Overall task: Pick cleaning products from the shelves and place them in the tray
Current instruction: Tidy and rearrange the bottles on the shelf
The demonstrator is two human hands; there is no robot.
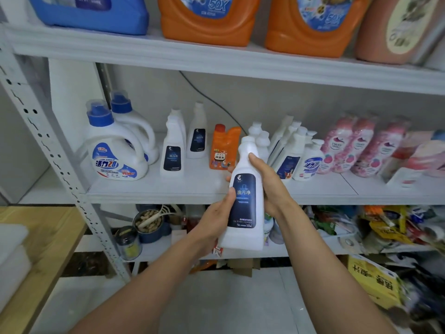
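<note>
Head view shows left hand (pixel 213 220) and right hand (pixel 269 186) both gripping the white cleaner bottle (pixel 243 203), which may slip if either loosens.

Top shelf (pixel 101 48), upper frame: one blue jug (pixel 91 15), two orange jugs (pixel 207 25), one pinkish jug (pixel 375 39). Middle shelf (pixel 149 189): two blue-capped white jugs (pixel 115 150), three dark-labelled white bottles (pixel 172 150) centre-left, one orange pouch (pixel 222 150). One oil-stain cleaner bottle (pixel 243 201) held mid-frame.
</note>
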